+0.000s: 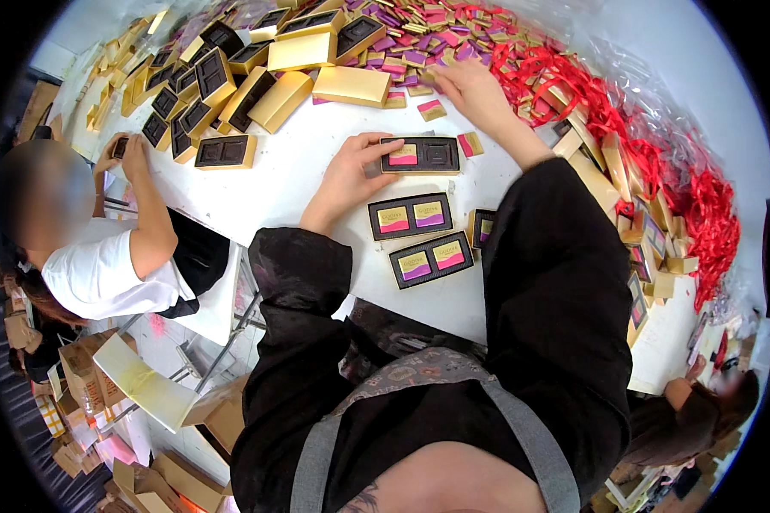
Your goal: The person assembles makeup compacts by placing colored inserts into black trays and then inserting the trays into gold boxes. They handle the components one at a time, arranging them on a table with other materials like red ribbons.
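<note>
My left hand (357, 176) grips the left end of a small two-compartment box (436, 155) with a dark insert. A pink-and-gold wrapped chocolate square (403, 155) fills its left compartment; the right one is bare. Farther up, my right hand (479, 92) is at the near edge of a heap of wrapped chocolate squares (413, 57), fingertips pinched at a gold-coloured square. Two single squares, one on the table (431, 110) and one by the box (470, 144), lie apart. Nearer me, two filled boxes (410, 215) (431, 260) each hold two squares; a third is partly behind my right sleeve.
Gold boxes with dark inserts (205, 103) pile up at the far left. Red ribbon (565, 77) and clear plastic spread over the far right, beside more gold boxes. A co-worker (111, 248) at left handles a box; another person (676, 419) is at lower right.
</note>
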Demonstrator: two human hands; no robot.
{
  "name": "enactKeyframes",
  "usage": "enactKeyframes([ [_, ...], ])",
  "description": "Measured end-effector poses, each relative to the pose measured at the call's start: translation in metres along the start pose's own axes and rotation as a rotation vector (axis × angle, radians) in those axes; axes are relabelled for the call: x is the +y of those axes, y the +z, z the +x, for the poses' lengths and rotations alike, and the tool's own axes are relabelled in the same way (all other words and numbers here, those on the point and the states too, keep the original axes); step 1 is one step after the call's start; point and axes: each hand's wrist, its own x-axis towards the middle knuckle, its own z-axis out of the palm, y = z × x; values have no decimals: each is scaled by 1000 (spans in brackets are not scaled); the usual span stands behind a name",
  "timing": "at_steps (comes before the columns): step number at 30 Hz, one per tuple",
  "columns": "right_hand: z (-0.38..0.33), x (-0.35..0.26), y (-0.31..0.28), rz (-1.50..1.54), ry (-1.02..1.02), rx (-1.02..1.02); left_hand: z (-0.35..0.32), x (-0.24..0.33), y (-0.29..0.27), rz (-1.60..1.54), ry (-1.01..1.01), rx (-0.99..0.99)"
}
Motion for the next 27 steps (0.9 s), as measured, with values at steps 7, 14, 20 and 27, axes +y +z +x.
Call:
enactKeyframes([
  [7,-79,-42,7,147,-34,48,6,17,-4,-23,-90,-87],
  [14,-103,-66,-5,-35,-167,-41,74,-15,-34,656,221,168],
  [20,-84,-53,-6,190,187,-74,94,14,-54,599,256,114],
  [27,-23,-25,38,-44,334,-131,28,-32,4,-263,-71,394],
])
